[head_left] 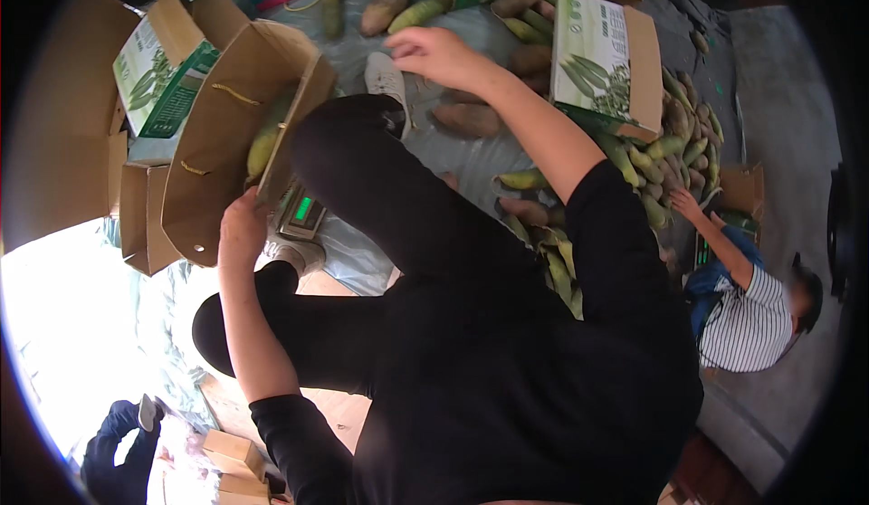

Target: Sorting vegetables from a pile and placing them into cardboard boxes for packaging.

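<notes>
At the left stands a brown cardboard box (213, 125) with yellow rope handles, and a green radish (264, 146) shows inside it. My left hand (243, 231) is closed on the near corner of this box. Just beyond it, a digital scale (301, 213) with a lit green display is partly hidden by the box. My right hand (439, 55) hovers over the sheet above my shoe, its fingers loosely bent and nothing visible in them. Nearest to that hand are a green radish (419, 13) and a brownish radish (385, 10).
A large heap of radishes (674, 147) lies at the right, beside a printed carton (593, 61). Another printed carton (163, 71) is at the far left. A person in a striped shirt (747, 328) reaches into the heap. My bent knees stand between my hands.
</notes>
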A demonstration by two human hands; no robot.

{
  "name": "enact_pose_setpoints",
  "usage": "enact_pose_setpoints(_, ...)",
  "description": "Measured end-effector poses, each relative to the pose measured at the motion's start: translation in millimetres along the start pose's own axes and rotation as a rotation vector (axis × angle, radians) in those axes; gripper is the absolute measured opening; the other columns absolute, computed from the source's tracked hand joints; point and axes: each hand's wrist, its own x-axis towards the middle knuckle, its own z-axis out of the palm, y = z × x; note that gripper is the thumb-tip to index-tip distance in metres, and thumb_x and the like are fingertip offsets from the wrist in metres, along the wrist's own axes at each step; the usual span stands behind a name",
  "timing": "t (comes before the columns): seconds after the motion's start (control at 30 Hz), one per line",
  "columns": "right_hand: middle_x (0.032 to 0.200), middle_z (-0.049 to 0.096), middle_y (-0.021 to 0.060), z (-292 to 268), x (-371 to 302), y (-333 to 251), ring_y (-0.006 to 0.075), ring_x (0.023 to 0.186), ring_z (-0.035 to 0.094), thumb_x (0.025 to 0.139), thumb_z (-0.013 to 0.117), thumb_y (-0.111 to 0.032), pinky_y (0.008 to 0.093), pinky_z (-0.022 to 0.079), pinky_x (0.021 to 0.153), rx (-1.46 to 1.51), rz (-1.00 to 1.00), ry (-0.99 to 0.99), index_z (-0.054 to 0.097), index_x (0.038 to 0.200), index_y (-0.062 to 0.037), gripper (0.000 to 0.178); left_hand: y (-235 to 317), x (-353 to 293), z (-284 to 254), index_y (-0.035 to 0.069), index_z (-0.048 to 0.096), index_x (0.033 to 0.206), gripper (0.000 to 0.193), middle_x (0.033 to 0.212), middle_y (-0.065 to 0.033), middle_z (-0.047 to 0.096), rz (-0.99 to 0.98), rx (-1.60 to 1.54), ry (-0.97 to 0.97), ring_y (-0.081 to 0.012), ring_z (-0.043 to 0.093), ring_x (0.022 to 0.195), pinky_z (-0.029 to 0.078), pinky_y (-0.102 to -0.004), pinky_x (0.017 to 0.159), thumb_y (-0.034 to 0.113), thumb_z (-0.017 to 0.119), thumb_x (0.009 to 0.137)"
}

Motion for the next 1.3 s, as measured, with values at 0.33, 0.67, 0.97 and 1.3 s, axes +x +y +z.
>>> enact_pose_setpoints(0.33,0.090,0.064,0.0196,24,-229,221,0.0346,0.088,0.061,0.078,0.055,-0.027,0.0420,0.048,0.081,-0.764,0.479,-0.287,0.064,0.086,-0.0034,0.027,13,0,-8,0.000,0.055,0.111,0.031,0.096,-0.0242,0.061,-0.054,-0.023,-0.093,-0.0397,0.056,0.094,0.044,-0.0426,0.080,0.008,0.051,0.081)
enact_pose_setpoints(0.67,0.089,0.065,0.0184,94,-286,254,0.0303,0.082,0.063,0.083,0.049,-0.031,0.0400,0.048,0.077,-0.558,0.672,-0.050,0.065,0.078,-0.0024,0.033,15,-2,-10,0.002,0.057,0.110,0.031,0.097,-0.0223,0.062,-0.064,-0.045,-0.026,-0.0380,0.058,0.095,0.044,-0.0412,0.081,0.008,0.052,0.080)
enact_pose_setpoints(0.97,0.057,0.060,0.0098,100,-279,295,0.0232,0.051,0.061,0.086,0.046,-0.027,0.0366,0.049,0.055,-0.571,0.464,-0.560,0.064,0.068,-0.0036,0.034,16,-1,-4,0.004,0.058,0.111,0.032,0.097,-0.0230,0.061,-0.135,-0.048,-0.028,-0.0387,0.056,0.097,0.043,-0.0439,0.084,0.012,0.053,0.081)
enact_pose_setpoints(1.3,0.076,0.064,0.0130,104,-284,341,0.0288,0.063,0.063,0.085,0.047,-0.024,0.0384,0.050,0.061,-0.695,0.503,-0.612,0.065,0.085,-0.0038,0.027,12,8,-1,0.004,0.056,0.116,0.036,0.107,-0.0211,0.060,-0.132,-0.006,-0.013,-0.0353,0.055,0.104,0.043,-0.0407,0.089,0.011,0.052,0.081)
